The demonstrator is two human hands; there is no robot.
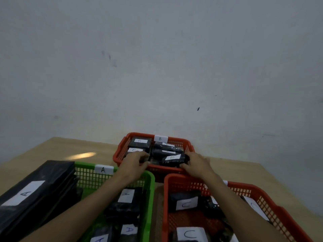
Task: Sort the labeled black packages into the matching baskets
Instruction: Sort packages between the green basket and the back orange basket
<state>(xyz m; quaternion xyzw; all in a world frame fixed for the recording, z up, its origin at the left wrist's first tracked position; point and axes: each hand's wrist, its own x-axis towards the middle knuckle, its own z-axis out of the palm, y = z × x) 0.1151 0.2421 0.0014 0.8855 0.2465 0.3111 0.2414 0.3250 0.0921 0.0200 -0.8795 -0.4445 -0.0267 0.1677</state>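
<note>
Red B basket (120, 151): left hand (134, 161) and right hand (196, 162) both grip one B-labelled black package (173, 159) at near rim.

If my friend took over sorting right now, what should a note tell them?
Left hand: in the far B basket, fingers on a black package there; grip unclear.
Right hand: curled round the near end of a B-labelled package, which sits in the B basket.
Green A basket: holds A-labelled packages; a big A package rests across its left side.
Near red basket: holds C-labelled packages.
Done: every label that can be read matches its basket.
Left: settle the B package and let go, then check for unsorted packages out of view.
</note>
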